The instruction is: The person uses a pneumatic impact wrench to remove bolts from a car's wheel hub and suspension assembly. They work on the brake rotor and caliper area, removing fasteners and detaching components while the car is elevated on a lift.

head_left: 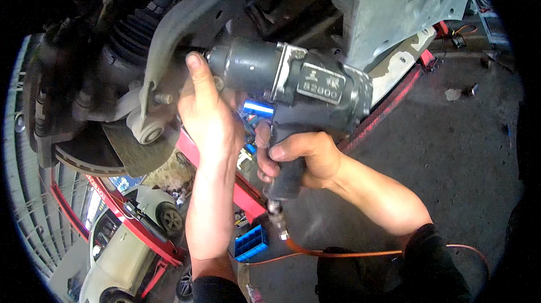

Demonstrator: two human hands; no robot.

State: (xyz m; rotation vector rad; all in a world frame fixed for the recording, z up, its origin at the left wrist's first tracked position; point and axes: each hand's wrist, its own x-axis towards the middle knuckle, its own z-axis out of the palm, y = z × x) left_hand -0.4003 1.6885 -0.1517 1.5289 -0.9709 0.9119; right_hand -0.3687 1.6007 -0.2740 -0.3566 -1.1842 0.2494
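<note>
A black pneumatic impact wrench (251,72) with a scuffed housing is raised under a car's suspension. My right hand (301,159) is closed round its handle, from which an orange air hose (349,253) runs. My left hand (205,114) is at the wrench's nose, thumb up against the front end, fingers bent behind; what they grip is hidden. Left of it a grey metal arm (169,32) carries a protruding bolt (162,98) and a bushing (147,130). A brake disc (84,156) and a black ribbed boot (127,38) are further left.
Grey body panels (389,4) hang overhead at right. Red lift parts (253,200) stand below. A blue bin (251,244) is on the dark floor (451,162). A pale car (112,252) stands at lower left beside another red lift.
</note>
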